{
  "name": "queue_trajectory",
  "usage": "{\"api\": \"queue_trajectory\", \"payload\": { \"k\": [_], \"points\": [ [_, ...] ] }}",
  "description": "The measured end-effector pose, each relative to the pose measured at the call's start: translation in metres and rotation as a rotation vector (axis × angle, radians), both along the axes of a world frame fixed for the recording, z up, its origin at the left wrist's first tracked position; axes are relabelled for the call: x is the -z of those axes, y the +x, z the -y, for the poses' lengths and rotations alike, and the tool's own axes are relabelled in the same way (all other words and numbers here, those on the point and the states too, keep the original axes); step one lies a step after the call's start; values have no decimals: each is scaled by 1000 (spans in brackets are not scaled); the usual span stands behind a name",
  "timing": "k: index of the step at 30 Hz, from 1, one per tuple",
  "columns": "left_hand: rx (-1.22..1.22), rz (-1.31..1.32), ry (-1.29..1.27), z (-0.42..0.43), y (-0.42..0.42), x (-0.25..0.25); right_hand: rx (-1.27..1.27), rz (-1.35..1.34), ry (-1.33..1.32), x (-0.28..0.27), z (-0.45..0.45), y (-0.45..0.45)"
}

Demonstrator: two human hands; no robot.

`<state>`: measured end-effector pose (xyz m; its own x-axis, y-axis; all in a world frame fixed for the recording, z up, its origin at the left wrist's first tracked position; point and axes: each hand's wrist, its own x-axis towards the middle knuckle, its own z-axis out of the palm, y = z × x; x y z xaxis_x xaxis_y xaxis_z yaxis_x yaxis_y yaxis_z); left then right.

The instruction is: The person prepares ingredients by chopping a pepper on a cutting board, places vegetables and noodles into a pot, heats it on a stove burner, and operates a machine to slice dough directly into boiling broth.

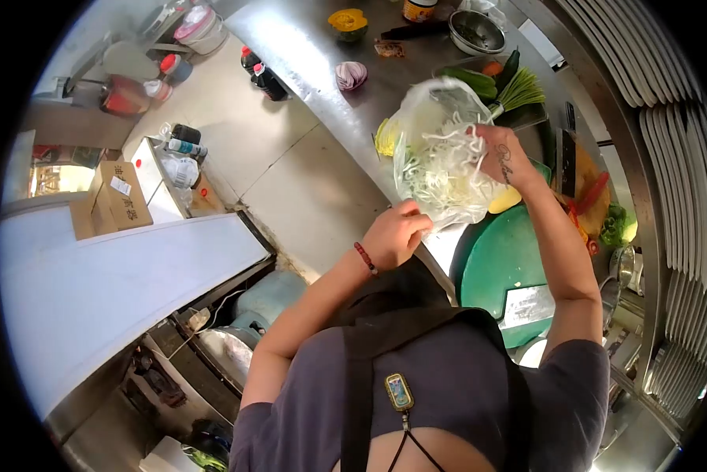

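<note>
My left hand (401, 234) is closed on the near edge of a clear plastic bag (413, 118), which gapes open over the steel counter. Inside the bag lies a heap of pale shredded strands (440, 175); I cannot tell whether they are noodles or a cut vegetable. My right hand (501, 153) is at the bag's right side, fingers closed around some of the strands, with several hanging from it. Below the right forearm sits a round green cutting board (487, 271), and a cleaver (529, 305) with a wide blade lies flat on it.
A tray of cucumbers and green stalks (522, 90) stands beyond the bag. Half a red onion (351, 75), a cut pumpkin (348, 23) and a metal bowl (477, 31) are on the steel counter (306, 47). Stacked plates (688, 181) line the right shelf.
</note>
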<state>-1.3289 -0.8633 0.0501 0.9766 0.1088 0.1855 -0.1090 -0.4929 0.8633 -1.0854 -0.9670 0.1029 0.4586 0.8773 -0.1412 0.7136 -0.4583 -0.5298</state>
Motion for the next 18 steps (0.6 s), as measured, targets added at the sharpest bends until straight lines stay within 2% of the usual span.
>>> {"api": "queue_trajectory", "payload": {
  "k": [2,3,4,5,6,8,10,12,13,16,18],
  "points": [
    [-12,-10,2,-2,-6,-1,-132,164,140,23,4,-1],
    [-15,18,8,-3,-8,-2,-82,57,-29,-10,-7,-16],
    [-27,50,10,-2,-9,-3,-104,72,-41,24,-4,-5],
    [-53,61,-2,0,-10,0,214,-591,23,88,5,16],
    [-59,73,12,3,-12,6,553,-1250,81,122,10,28],
    [-90,95,23,8,-14,14,-183,127,-429,102,-8,-7],
    [-81,50,-46,17,-20,20,-184,338,-350,118,-30,-23],
    [-96,37,-73,22,-24,24,-49,365,-737,107,-55,-48],
    [-92,47,-76,23,-27,25,31,238,-652,111,-52,-44],
    [-109,41,-79,18,-33,21,-104,-467,32,216,7,54],
    [-172,23,-71,16,-34,18,-160,-278,-42,188,4,60]
  ]
}}
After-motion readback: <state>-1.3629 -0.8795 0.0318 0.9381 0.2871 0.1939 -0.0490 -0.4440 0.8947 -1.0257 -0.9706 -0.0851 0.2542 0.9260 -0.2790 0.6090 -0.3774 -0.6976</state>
